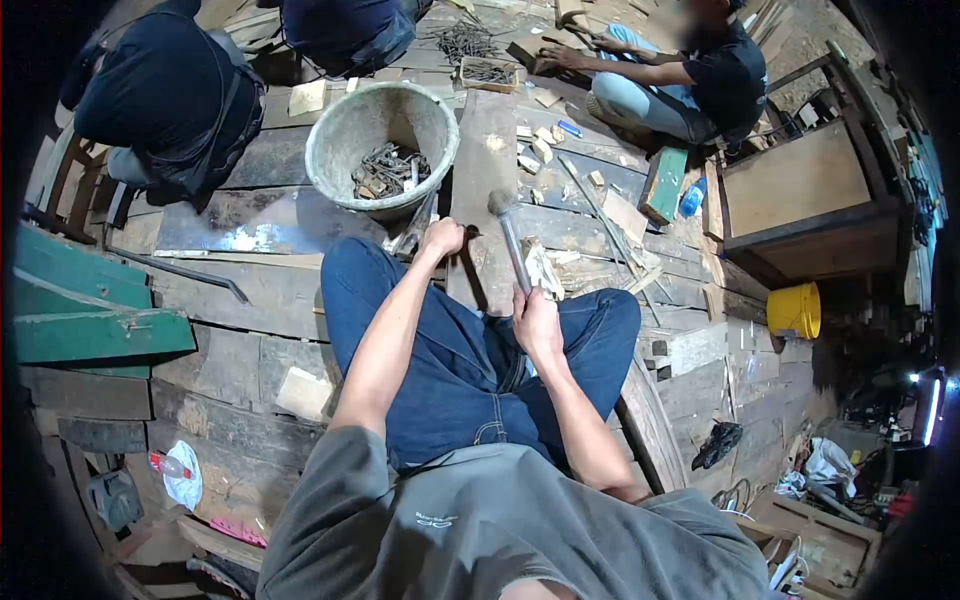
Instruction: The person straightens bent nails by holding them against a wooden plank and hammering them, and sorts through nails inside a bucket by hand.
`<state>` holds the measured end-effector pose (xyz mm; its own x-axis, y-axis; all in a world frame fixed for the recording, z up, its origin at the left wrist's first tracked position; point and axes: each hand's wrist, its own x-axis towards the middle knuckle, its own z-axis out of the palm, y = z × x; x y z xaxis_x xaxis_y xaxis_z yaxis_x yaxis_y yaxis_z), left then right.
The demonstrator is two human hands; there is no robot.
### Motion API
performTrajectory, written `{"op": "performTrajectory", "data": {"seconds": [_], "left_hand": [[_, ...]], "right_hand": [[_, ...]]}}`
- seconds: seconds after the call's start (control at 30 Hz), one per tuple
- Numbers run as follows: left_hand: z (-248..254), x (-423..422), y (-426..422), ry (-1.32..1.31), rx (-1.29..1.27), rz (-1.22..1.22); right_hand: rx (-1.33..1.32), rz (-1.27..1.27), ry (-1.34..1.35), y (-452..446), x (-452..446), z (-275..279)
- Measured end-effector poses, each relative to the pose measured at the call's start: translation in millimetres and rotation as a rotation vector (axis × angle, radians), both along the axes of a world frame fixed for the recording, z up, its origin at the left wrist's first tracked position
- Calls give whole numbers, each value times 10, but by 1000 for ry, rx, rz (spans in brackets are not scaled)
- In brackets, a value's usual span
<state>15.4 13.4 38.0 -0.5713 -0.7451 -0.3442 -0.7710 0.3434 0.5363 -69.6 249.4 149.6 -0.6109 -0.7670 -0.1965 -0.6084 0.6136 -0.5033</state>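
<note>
My right hand [537,325] is wrapped round the lower handle of a hammer [514,245]. The hammer's rounded head points away from me, over a long wooden plank [484,160] that runs forward from between my knees. My left hand [442,238] is closed at the plank's left edge, just short of the bucket. Whatever its fingers pinch is too small to make out; a dark spot shows on the wood beside them. Close in front stands a large grey bucket [328,150] with metal scraps and wood bits [388,172] at its bottom.
Several people sit ahead; one at the right [730,75] handles a wood block. A box of nails [490,74] lies beyond the plank. A wooden cabinet [800,185] and yellow bucket [794,311] stand right, green boards [100,335] left. Wood offcuts litter the floor.
</note>
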Motion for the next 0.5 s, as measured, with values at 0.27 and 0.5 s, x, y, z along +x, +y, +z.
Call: {"op": "performTrajectory", "data": {"seconds": [0.27,0.5], "left_hand": [[-139,-40,-30,119,37,152],[-99,-39,-74,58,111,79]], "right_hand": [[-47,-37,-11,2,-174,202],[120,29,-50,-46,-138,-113]]}}
